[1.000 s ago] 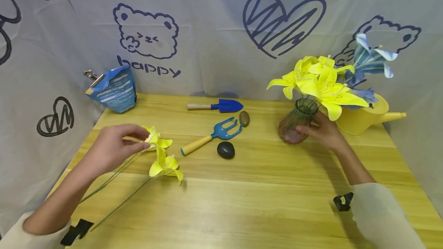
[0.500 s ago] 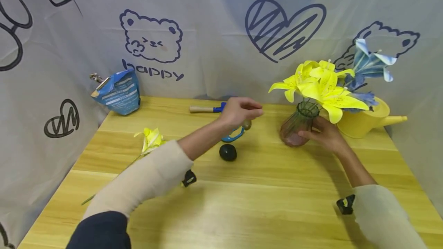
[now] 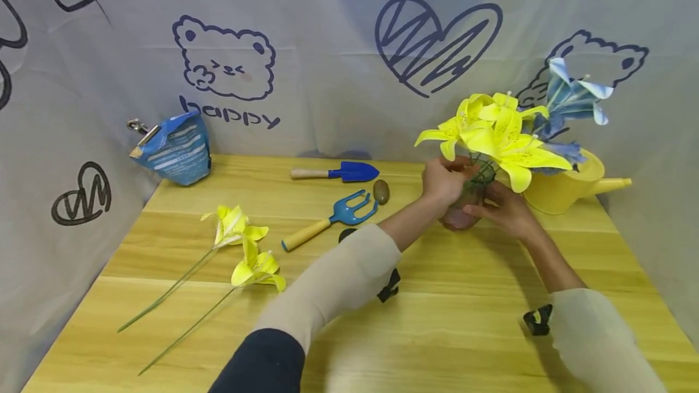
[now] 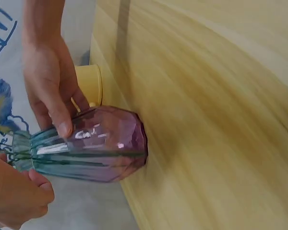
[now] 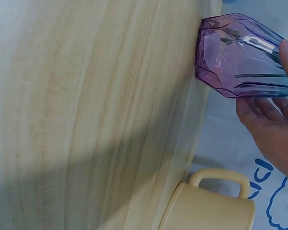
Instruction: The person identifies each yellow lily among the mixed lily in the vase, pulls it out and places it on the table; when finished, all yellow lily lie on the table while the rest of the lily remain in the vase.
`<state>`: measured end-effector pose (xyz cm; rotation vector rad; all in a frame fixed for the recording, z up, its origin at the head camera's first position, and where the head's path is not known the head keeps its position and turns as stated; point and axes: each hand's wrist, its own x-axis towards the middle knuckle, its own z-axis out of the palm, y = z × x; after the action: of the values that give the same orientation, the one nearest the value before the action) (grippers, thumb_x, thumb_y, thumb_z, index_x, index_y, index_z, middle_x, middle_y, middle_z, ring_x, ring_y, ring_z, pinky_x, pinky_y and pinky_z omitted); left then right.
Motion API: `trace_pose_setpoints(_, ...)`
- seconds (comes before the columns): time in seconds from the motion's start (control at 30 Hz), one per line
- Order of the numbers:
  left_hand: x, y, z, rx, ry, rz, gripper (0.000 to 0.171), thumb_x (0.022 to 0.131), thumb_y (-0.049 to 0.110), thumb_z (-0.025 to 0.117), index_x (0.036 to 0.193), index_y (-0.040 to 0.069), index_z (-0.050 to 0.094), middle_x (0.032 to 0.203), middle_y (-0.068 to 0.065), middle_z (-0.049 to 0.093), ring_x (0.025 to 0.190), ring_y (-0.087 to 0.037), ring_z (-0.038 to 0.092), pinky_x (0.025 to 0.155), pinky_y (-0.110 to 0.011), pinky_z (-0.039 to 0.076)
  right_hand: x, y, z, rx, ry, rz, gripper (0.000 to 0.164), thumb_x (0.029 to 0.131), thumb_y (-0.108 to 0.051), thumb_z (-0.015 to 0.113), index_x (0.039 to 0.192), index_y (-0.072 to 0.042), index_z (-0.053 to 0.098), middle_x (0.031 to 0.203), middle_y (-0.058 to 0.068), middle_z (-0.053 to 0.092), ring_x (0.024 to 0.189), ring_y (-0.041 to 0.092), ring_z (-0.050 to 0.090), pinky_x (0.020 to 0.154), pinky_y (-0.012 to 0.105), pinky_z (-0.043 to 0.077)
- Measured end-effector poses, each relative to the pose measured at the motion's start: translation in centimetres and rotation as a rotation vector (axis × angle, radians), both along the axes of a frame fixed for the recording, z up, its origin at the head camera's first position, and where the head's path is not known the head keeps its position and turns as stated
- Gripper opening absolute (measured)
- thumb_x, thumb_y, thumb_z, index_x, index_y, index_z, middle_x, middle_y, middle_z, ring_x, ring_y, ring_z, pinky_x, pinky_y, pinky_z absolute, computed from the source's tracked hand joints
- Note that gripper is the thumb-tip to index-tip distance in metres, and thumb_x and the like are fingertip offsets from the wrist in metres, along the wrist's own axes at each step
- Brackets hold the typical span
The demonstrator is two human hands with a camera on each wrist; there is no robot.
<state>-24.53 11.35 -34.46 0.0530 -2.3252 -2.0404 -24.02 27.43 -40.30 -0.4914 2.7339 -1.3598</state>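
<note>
A faceted glass vase [image 4: 98, 143], green at the neck and pink-purple below, stands upright on the wooden table. Yellow lilies [image 3: 505, 138] and blue flowers [image 3: 573, 102] spread above its mouth, and green stems show through the glass. My right hand [image 3: 510, 208] grips the vase's side, thumb in front and fingers behind. At the neck, my left hand [image 3: 445, 181] has its fingers curled about the rim, close under the yellow petals; its fingertips are partly hidden in the head view. Two loose yellow lilies, one [image 3: 232, 226] behind the other [image 3: 256, 268], lie at the left.
A yellow watering can [image 3: 562, 190] stands right of the vase. Mid-table are a blue trowel [image 3: 357, 171], a blue hand fork [image 3: 349, 208], a brown stone [image 3: 381, 191] and a black stone [image 3: 346, 234] partly behind the left sleeve. A clipped blue bag [image 3: 180, 147] stands back left.
My left hand has left the loose lilies, crossed over the tools to the right and come to the vase's neck. My right hand has stayed on the vase.
</note>
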Motion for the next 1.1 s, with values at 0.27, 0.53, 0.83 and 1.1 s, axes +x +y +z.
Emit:
trace_pose_setpoints(0.27,-0.3,-0.1,-0.2,-0.019,0.185,0.048,0.006,0.076,0.017,0.07,0.078,0.012,0.069,0.072,0.008,0.062,0.06,-0.001,0.053,0.053,-0.013,0.044,0.0,0.1,-0.1,0.023,-0.025,-0.033,0.059,0.079,-0.034,0.064,0.127,-0.008,0.041,0.125,0.013,0.045,0.115,0.033,0.041,0.088,0.048,0.038)
trace_pose_setpoints(0.53,-0.6,-0.3,-1.0,0.014,0.232,0.01,0.008,0.075,0.018,0.07,0.075,0.01,0.069,0.074,0.005,0.064,0.061,0.0,0.056,0.056,-0.012,0.046,0.4,-0.8,1.1,-0.181,0.075,-0.097,0.063,0.081,-0.022,0.064,0.135,-0.018,0.031,0.13,0.009,0.039,0.118,0.03,0.038,0.091,0.047,0.036)
trace_pose_setpoints(0.83,-0.9,-0.6,-1.0,-0.053,0.264,0.015,0.008,0.074,0.016,0.071,0.075,0.009,0.071,0.073,0.002,0.066,0.059,0.0,0.057,0.054,-0.011,0.045,1.1,-2.7,4.6,-0.498,0.148,-0.235,0.05,0.082,-0.017,0.063,0.128,-0.016,0.045,0.118,0.001,0.051,0.106,0.013,0.047,0.085,0.028,0.04)
trace_pose_setpoints(1.1,-0.9,-0.5,-0.9,-0.14,0.252,0.015,0.007,0.073,0.016,0.072,0.078,0.012,0.072,0.074,0.005,0.067,0.061,0.001,0.056,0.055,-0.009,0.043,0.6,-3.6,5.2,-0.952,0.031,0.037,0.038,0.08,0.005,0.059,0.117,-0.001,0.051,0.097,0.007,0.055,0.084,0.016,0.052,0.07,0.026,0.046)
